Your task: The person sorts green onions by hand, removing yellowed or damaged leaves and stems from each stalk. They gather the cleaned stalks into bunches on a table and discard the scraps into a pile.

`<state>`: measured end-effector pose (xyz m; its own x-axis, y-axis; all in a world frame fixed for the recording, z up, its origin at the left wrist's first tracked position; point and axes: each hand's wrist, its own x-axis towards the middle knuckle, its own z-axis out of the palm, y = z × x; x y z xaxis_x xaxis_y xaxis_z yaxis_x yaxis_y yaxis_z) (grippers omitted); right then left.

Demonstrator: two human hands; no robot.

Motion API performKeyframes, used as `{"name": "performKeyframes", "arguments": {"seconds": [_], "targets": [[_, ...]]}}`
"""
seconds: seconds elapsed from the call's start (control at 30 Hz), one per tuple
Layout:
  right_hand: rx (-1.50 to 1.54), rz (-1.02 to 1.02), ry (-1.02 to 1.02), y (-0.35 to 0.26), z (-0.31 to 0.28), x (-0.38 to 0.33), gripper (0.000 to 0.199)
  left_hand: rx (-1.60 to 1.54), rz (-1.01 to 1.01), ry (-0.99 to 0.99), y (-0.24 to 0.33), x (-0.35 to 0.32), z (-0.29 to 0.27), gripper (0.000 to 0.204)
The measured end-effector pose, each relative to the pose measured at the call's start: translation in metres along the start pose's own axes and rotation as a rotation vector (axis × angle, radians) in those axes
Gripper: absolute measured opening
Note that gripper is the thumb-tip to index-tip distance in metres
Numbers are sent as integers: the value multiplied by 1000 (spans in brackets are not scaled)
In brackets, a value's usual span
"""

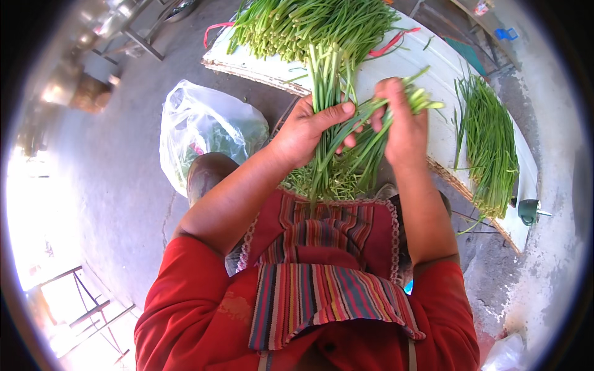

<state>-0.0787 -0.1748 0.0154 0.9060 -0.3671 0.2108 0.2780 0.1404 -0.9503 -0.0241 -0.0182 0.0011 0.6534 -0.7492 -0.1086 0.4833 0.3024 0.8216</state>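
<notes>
My left hand is closed around a bunch of garlic chives, pale stalk ends up and leaves hanging down toward my lap. Beside it, my right hand grips a few more chives by their light ends, which poke out to the right. The leaves of the two bunches cross between my hands. Beyond them, a large heap of chives lies on a white board. A smaller chive pile rests on the board's right part. Loose green scraps lie below my hands, at the apron's edge.
A clear plastic bag with greenery inside stands on the floor at left, near my shoe. Red ties lie by the large heap. A dark green cup is at the board's right end, near the wall. A striped apron covers my lap.
</notes>
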Motion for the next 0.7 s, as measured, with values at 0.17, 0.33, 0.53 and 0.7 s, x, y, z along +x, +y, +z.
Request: {"name": "performKeyframes", "arguments": {"seconds": [0.17,0.33,0.53,0.7], "targets": [[175,-32,366,-21,-13,24,33,-9,95,-57,-2,6,-10,18],[-172,250,-112,-13,-3,2,26,110,13,-177,-2,4,-7,21],[-137,271,-92,-17,-3,2,19,158,-42,-162,1,2,-10,20],[-115,304,-88,-10,1,-1,15,344,-19,-182,-5,5,-14,20]]}}
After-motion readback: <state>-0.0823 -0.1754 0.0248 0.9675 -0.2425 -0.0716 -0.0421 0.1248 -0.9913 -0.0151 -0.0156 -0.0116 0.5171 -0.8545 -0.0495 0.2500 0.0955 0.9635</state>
